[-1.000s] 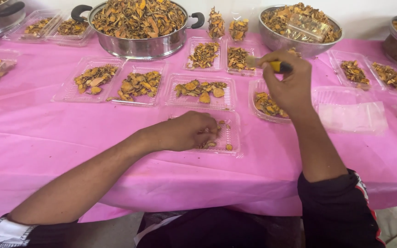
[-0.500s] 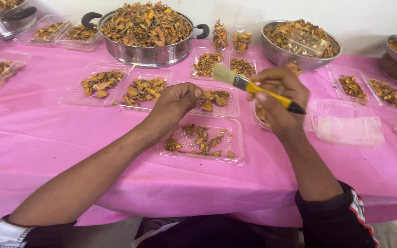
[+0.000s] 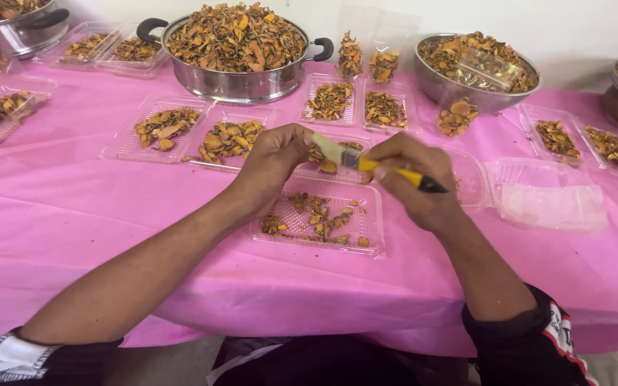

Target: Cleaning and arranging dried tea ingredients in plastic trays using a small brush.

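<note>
My right hand [image 3: 410,180] grips a small brush [image 3: 366,164] with a yellow and black handle and pale bristles. The bristles point left toward my left hand [image 3: 275,159], whose fingertips pinch a small dried orange piece right at the bristle tip. Both hands hover above a clear plastic tray [image 3: 373,227] that holds several dried orange-brown slices and sits near the front of the pink tablecloth [image 3: 73,214].
Several more clear trays of dried slices lie across the table, such as one tray [image 3: 160,129] at the left. A big steel pot [image 3: 236,48] heaped with slices stands at the back, a steel bowl [image 3: 475,70] to its right. Empty clear trays [image 3: 548,194] sit at right.
My left hand lifted from the front tray to the brush tip with a piece pinched in it. My right hand brought the brush down and left toward it.
</note>
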